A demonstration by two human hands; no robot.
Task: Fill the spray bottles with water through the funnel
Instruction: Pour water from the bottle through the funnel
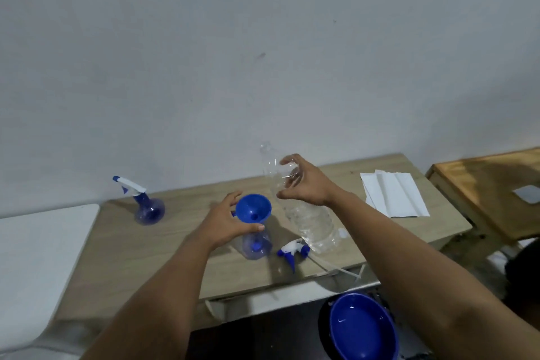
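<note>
A blue funnel (253, 209) sits in the neck of an open blue spray bottle (256, 245) at the table's middle. My left hand (226, 223) curls around the funnel and bottle neck from the left. A large clear water bottle (309, 219), uncapped and partly filled, stands just right of it. My right hand (304, 181) wraps its fingers around the water bottle's upper part. The removed spray head (292, 251) lies on the table in front. A second spray bottle (146, 204), with its white and blue head on, stands at the far left.
A small white cap (342, 233) lies beside the water bottle. Folded white paper (394, 193) lies at the table's right. A wooden stool (491, 187) stands further right. Below the table's front edge sits a blue basin (362, 327). A white surface (38, 257) adjoins the table on the left.
</note>
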